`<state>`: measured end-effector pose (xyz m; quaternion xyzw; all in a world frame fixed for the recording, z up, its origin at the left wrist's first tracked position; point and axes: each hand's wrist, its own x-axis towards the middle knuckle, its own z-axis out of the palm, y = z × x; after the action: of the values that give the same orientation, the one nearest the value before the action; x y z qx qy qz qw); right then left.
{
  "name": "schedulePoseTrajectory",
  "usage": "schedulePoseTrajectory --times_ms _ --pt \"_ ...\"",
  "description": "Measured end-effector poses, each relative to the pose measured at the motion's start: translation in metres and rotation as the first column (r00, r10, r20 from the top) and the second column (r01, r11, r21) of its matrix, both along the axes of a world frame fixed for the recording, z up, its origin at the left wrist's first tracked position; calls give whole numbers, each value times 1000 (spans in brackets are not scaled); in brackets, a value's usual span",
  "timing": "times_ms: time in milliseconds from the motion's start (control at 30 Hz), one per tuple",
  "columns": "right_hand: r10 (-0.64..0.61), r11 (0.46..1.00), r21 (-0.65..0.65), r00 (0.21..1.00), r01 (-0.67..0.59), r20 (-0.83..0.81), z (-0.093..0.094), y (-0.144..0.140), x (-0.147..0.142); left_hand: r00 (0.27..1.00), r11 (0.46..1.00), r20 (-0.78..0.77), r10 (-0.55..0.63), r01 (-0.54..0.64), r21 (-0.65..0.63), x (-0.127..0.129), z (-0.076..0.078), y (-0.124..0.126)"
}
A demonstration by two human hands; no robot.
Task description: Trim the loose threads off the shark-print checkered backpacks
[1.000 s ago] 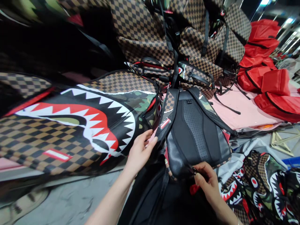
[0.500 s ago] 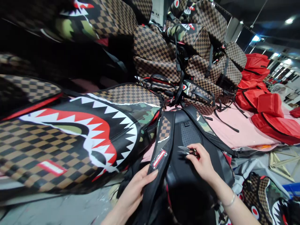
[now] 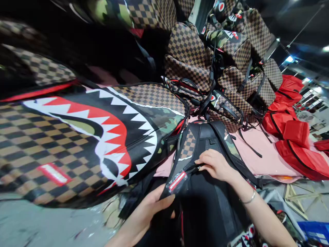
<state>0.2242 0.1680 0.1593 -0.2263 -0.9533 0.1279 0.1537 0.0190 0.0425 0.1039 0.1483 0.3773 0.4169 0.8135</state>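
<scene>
A black backpack (image 3: pixel 205 195) with checkered and camouflage side panels lies with its back panel and straps facing me. My left hand (image 3: pixel 151 209) grips one shoulder strap (image 3: pixel 171 171) from its outer side, thumb on top. Just above that thumb, a red and white label (image 3: pixel 177 181) under clear plastic sits on the strap. My right hand (image 3: pixel 214 165) is closed around small thread snips (image 3: pixel 197 167), mostly hidden by the fingers. Their tip points left, close to the strap above the label; whether it touches cannot be made out.
To the left lies a large checkered bag (image 3: pixel 84 147) with a shark-mouth print. Checkered backpacks (image 3: pixel 190 48) are piled behind, and red bags (image 3: pixel 298 151) stand at the right on the pink tabletop (image 3: pixel 253 140). A wooden frame (image 3: pixel 295 202) lies at lower right.
My right hand has moved left and brought the snips from over the back panel to the strap's edge. My left hand still holds the strap. The view has shifted slightly.
</scene>
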Motion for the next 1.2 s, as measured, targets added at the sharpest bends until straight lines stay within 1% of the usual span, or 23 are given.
schedulePoseTrajectory --times_ms 100,167,300,400,500,600,700,800,967,1033,1133,1200 --pt "88 994 -65 995 -91 -40 -1 7 -6 1000 1000 -18 -6 7 18 -3 -1 1" --pt "122 987 -101 991 -127 -60 -3 9 -12 1000 998 -1 -26 26 58 -6 -7 3" --pt "122 988 -87 991 -127 -53 -4 9 -19 997 991 26 -76 73 109 -11 -19 6" --pt "98 994 -46 995 -99 -34 -6 7 -20 996 987 9 -90 88 135 -14 -22 7" --pt "95 995 -23 995 -95 -25 -9 7 -20 995 981 8 -99 96 166 -16 -20 6" --pt "118 992 -46 992 -120 -54 -11 9 -19 995 978 12 -103 99 185 -16 -18 6" --pt "139 986 -84 988 -144 -65 -8 10 -20 994 969 1 -110 107 222 -15 -17 5" --pt "178 979 -98 984 -179 -20 -1 7 -25 993 961 -18 -118 119 249 -12 -14 5" --pt "233 970 -86 969 -226 80 8 -3 -37 994 965 -86 -67 87 246 -9 -5 3" --pt "233 971 -78 967 -226 100 10 -7 -41 990 959 -117 -75 104 262 -9 -2 3" --pt "225 973 -67 970 -219 94 11 -12 -43 978 944 -191 -86 142 298 -10 4 2" --pt "218 974 -73 974 -213 64 10 -15 -44 970 933 -230 -74 149 327 -9 7 2"
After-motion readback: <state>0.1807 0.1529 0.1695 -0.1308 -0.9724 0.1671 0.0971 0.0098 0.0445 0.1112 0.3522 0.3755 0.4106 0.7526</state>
